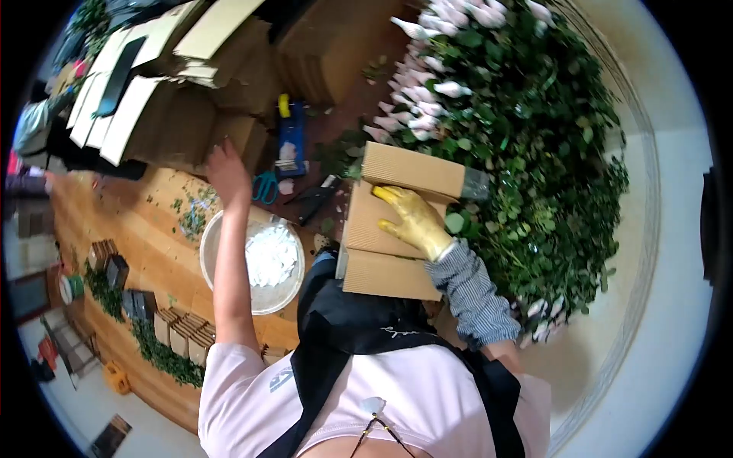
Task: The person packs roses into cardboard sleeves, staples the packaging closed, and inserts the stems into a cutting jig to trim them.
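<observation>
My right hand [414,219], in a yellow glove with a striped sleeve cover above it, lies on a folded piece of corrugated cardboard [389,272] in front of my lap. Its thumb and fingers are apart, pressing on the cardboard. My bare left hand [228,174] reaches forward to the open cardboard box [179,126], fingers stretched out, with nothing visible in them. Below that forearm stands a white bucket [216,269] with white paper-like pieces [272,256] inside. To the right of the cardboard lies a large heap of pale pink, wrapped roses [527,145] with green leaves.
Teal scissors [265,188], a black-handled tool [314,200] and a blue tape dispenser [290,137] lie between the box and the roses. A dark phone-like object [122,75] rests on the box flaps. Leaf bunches and bundles line the wooden floor; another person [42,126] is at far left.
</observation>
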### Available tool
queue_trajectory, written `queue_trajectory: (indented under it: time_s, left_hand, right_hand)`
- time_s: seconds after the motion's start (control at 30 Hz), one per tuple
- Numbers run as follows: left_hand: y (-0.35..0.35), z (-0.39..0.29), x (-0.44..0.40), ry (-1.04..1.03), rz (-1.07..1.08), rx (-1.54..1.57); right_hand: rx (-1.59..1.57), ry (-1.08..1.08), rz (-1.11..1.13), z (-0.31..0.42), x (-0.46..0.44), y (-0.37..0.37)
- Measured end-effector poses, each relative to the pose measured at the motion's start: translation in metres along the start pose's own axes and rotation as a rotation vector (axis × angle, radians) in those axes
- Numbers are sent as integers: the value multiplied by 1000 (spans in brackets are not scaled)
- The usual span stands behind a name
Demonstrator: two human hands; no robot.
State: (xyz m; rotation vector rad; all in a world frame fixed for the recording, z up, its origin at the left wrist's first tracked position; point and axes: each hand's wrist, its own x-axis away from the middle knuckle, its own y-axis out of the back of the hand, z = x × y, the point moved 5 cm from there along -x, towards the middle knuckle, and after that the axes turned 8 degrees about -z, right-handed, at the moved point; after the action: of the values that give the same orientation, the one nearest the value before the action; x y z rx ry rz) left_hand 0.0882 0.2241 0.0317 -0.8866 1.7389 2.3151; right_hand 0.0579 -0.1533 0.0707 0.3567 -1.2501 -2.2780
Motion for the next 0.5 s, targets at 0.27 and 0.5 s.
queue_trajectory:
  time_s: [0.27, 0.5]
  left_hand:
    - [89, 7, -14, 54, -46, 492]
    - [104, -168, 102, 283, 1382, 1663]
  right_hand:
    - [51, 55, -102, 10, 13, -9]
    - [218, -43, 91, -4, 11, -45]
